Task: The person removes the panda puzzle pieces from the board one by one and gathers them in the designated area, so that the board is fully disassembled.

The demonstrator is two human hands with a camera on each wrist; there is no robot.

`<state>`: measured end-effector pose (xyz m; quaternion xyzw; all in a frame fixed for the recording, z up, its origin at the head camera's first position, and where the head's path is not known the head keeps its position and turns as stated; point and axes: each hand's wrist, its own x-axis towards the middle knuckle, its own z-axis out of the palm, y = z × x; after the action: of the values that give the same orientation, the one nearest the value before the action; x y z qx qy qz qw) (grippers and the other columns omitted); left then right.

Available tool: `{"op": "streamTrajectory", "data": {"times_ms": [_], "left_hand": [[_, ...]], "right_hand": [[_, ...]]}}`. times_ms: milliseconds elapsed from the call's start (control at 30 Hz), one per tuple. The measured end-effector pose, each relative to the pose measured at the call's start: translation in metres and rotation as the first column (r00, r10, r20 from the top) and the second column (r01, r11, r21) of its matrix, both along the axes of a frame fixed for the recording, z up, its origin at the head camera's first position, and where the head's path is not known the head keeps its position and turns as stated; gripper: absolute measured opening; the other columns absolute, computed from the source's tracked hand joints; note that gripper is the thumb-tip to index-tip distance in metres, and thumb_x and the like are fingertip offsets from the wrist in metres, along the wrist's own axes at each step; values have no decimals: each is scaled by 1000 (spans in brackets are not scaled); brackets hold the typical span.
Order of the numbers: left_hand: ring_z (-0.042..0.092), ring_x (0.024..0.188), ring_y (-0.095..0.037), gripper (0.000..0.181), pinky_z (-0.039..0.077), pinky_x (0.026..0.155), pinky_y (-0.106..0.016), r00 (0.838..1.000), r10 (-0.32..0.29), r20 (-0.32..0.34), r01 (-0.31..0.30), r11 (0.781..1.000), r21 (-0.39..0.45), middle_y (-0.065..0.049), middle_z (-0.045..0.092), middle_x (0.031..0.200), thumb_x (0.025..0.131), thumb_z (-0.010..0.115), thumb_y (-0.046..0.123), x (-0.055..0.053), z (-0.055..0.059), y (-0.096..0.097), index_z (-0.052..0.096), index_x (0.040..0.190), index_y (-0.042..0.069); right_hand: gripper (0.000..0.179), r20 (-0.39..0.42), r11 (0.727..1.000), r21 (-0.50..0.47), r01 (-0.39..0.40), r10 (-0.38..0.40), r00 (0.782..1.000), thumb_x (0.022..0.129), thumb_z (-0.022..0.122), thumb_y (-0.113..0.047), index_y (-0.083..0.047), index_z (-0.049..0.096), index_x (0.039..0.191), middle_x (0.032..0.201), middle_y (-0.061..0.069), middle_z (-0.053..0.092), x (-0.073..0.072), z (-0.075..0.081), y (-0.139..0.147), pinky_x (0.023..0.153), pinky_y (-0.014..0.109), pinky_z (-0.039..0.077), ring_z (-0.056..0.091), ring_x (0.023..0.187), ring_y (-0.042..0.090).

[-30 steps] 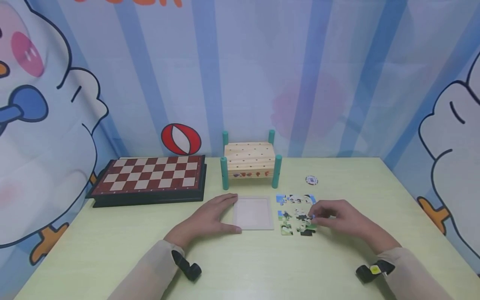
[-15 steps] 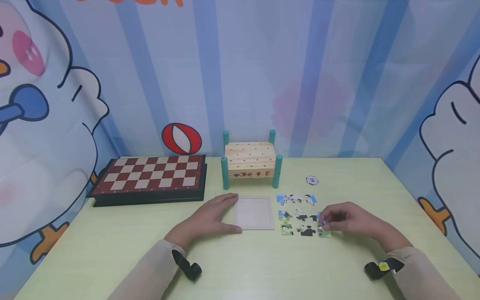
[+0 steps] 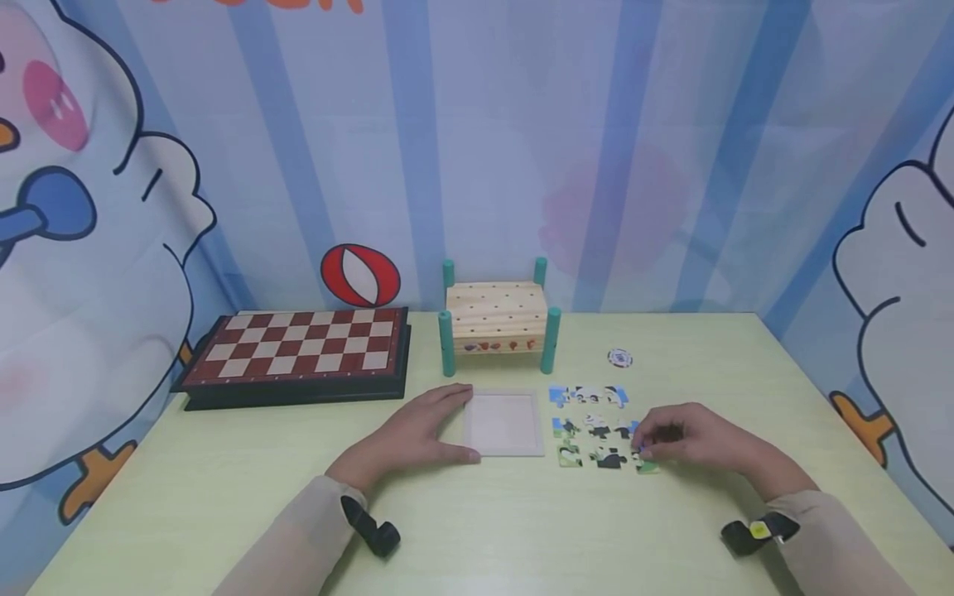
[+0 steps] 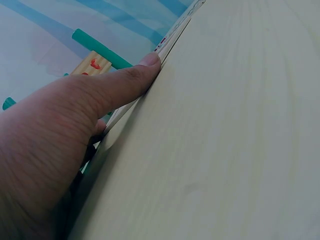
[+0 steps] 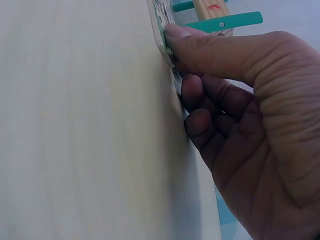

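Observation:
A shallow white frame (image 3: pixel 504 424) lies flat on the table in the head view. My left hand (image 3: pixel 417 436) rests at its left side, thumb at the near corner and straight fingers at the far corner; the left wrist view shows the thumb (image 4: pixel 132 80) along the edge. Right of the frame, jigsaw pieces with a panda picture (image 3: pixel 609 458) lie in loose rows. Thumb and curled fingers of my right hand (image 3: pixel 693 434) pinch a green-and-blue jigsaw piece (image 3: pixel 647 467) at the lower right of these rows, partly hidden by the fingertips.
A chessboard box (image 3: pixel 298 352) stands at the back left. Behind the frame is a small wooden stand (image 3: pixel 495 314) with green posts. A round chip (image 3: pixel 619 358) lies beyond the pieces. A printed curtain (image 3: pixel 492 149) hangs behind the table.
My right hand has moved right from the middle of the rows, drawing the jigsaw piece away from its neighbours. It has barely moved in the last half second. My left hand stays put.

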<state>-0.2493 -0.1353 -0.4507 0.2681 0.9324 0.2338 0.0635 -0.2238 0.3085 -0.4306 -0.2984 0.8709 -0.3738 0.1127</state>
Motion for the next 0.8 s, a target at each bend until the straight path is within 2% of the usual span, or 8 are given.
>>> {"op": "streamTrajectory", "data": {"times_ms": [333, 600, 800], "left_hand": [[25, 149, -16, 104, 26, 121, -44, 1000, 2, 4, -2, 1000, 0, 8, 31, 162, 75, 67, 78, 0, 1, 1, 35, 158, 23], [24, 150, -15, 104, 26, 121, -44, 1000, 5, 9, -5, 1000, 4, 8, 31, 162, 75, 66, 79, 1, 1, 0, 35, 158, 24], [25, 150, -16, 105, 27, 120, -45, 1000, -1, 4, 1, 1000, 7, 8, 31, 162, 75, 66, 79, 1, 1, 0, 35, 158, 23]], "right_hand": [[6, 22, 1000, 21, 22, -22, 1000, 92, 74, -20, -23, 74, 98, 95, 2, 70, 1, 0, -2, 72, 28, 53, 61, 83, 14], [5, 19, 999, 31, 28, -28, 999, 92, 74, -20, -23, 74, 96, 97, -5, 70, 1, 1, -2, 75, 28, 54, 62, 87, 13], [4, 31, 999, 16, 31, -31, 999, 92, 74, -21, -23, 74, 96, 97, -5, 70, 1, 0, -2, 74, 28, 53, 63, 88, 14]]}}
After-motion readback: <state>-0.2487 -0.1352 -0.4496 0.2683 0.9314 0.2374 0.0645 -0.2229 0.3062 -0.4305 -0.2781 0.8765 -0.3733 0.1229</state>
